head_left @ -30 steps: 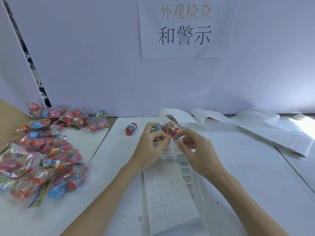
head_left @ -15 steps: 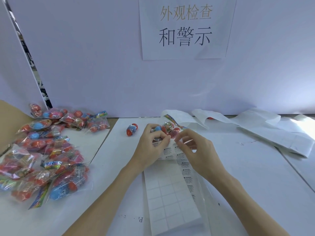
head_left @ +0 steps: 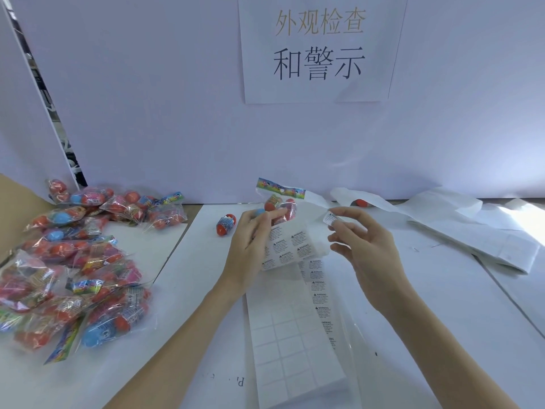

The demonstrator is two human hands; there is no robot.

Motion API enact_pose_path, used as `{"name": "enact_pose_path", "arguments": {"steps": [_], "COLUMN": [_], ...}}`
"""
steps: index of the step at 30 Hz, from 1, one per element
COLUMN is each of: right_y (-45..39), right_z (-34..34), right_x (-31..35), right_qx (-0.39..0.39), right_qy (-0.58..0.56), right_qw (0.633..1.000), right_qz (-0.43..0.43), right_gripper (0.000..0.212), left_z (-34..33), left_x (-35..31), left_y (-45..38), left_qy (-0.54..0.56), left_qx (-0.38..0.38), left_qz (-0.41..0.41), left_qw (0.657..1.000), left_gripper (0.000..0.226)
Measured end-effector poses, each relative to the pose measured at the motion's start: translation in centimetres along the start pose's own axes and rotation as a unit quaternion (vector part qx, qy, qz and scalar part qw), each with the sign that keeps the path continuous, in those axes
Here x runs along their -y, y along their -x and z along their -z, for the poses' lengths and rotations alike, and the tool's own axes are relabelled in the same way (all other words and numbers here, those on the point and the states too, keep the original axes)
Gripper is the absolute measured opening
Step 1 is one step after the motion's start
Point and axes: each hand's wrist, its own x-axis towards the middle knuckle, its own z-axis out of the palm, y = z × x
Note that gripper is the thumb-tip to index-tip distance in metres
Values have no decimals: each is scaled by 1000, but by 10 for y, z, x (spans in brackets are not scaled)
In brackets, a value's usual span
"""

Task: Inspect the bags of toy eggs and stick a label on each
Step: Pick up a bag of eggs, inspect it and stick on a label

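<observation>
My left hand [head_left: 250, 246] holds up a clear bag of red and blue toy eggs [head_left: 280, 203] with a colourful header, together with the top of a warning-label sheet [head_left: 287, 246]. My right hand [head_left: 362, 246], a little to the right, pinches one small white label [head_left: 329, 217] between thumb and forefinger, clear of the sheet. The rest of the label sheet [head_left: 295, 335] lies on the table below, mostly peeled blank cells with a column of printed labels on its right.
A heap of several bagged toy eggs [head_left: 73, 261] covers the table's left side. A single loose egg [head_left: 225, 225] lies left of my left hand. Used backing sheets [head_left: 472, 228] sprawl along the back right. A white wall with a paper sign [head_left: 320, 48] closes the back.
My right hand has pulled a label off the sheet and moved right and up. My left hand has lifted the bag and the sheet's top edge higher.
</observation>
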Motion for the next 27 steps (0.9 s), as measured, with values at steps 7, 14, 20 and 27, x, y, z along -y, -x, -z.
{"name": "enact_pose_path", "arguments": {"steps": [7, 14, 20, 27], "right_y": [1, 1, 2, 2], "right_z": [1, 0, -2, -4], "right_x": [2, -3, -7, -10], "right_qx": [3, -11, 24, 13], "right_qy": [45, 235, 263, 269], "right_qw": [998, 962, 954, 953], "right_qz": [43, 139, 143, 138], "right_gripper": [27, 30, 31, 29], "left_z": [4, -1, -6, -9], "left_x": [0, 7, 8, 7], "left_y": [-2, 0, 3, 5], "left_qy": [128, 49, 51, 74], "left_qx": [38, 113, 143, 117], "left_qz": [48, 2, -12, -10], "left_qw": [990, 992, 988, 990], "left_gripper": [43, 62, 57, 39]}}
